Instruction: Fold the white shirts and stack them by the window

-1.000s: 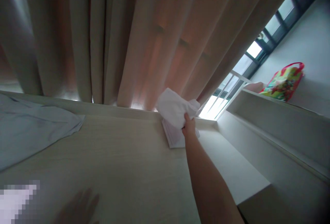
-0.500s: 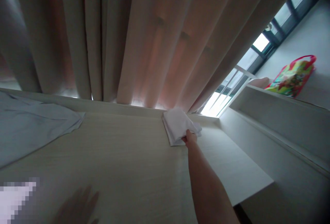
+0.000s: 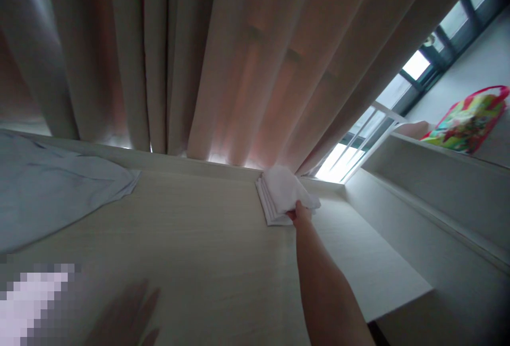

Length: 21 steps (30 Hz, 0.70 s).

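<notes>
Right hand (image 3: 300, 213): right of centre, fingers closed on the near edge of a white cloth (image 3: 285, 186). White cloth: topmost of a stack of folded white cloths (image 3: 268, 210), lying on the pale tabletop (image 3: 191, 229) near its raised back edge, just below the curtain (image 3: 247, 85). Left hand (image 3: 127, 311): dark, blurred form at lower left, fingers apart over the tabletop; whether hand or shadow, and whether holding anything, cannot be told. Pale blue-grey cloth (image 3: 59, 186): spread out, left side of the frame. Colourful bag (image 3: 468, 123): red handle, upper right, above a white panel (image 3: 422, 170).
</notes>
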Available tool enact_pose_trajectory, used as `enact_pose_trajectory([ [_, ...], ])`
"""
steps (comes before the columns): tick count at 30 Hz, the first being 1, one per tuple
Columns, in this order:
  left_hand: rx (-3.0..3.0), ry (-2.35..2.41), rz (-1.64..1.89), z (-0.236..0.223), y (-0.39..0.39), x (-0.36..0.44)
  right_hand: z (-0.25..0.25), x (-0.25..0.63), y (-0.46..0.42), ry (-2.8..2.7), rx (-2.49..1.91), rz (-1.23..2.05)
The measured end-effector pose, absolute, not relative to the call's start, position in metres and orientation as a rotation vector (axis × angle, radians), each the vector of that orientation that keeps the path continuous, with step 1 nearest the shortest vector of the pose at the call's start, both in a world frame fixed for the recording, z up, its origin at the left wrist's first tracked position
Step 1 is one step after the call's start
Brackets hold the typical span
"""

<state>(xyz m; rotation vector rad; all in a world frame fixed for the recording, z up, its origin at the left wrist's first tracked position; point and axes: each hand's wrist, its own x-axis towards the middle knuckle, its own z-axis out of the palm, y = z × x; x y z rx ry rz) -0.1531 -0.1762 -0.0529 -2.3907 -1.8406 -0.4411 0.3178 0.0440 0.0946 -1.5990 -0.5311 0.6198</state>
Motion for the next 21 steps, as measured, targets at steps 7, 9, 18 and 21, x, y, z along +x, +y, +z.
enact_pose_trajectory([
  [7, -2.413, -1.905, -0.395, -0.041, -0.178, -0.151, 0.077, 0.305, 0.008, -0.614, -1.720, 0.617],
  [9, -2.424, -1.912, -0.373, -0.038, -0.180, -0.151, 0.069, 0.283, -0.005, -0.713, -1.780, 0.619],
  [18, -2.429, -1.901, -0.282, -0.005, -0.193, -0.142, 0.040, 0.120, -0.099, -1.785, -1.631, 0.611],
  [21, -2.467, -1.878, -0.307, 0.011, -0.201, -0.140, 0.034, 0.091, -0.132, -2.304, -1.628, 0.461],
])
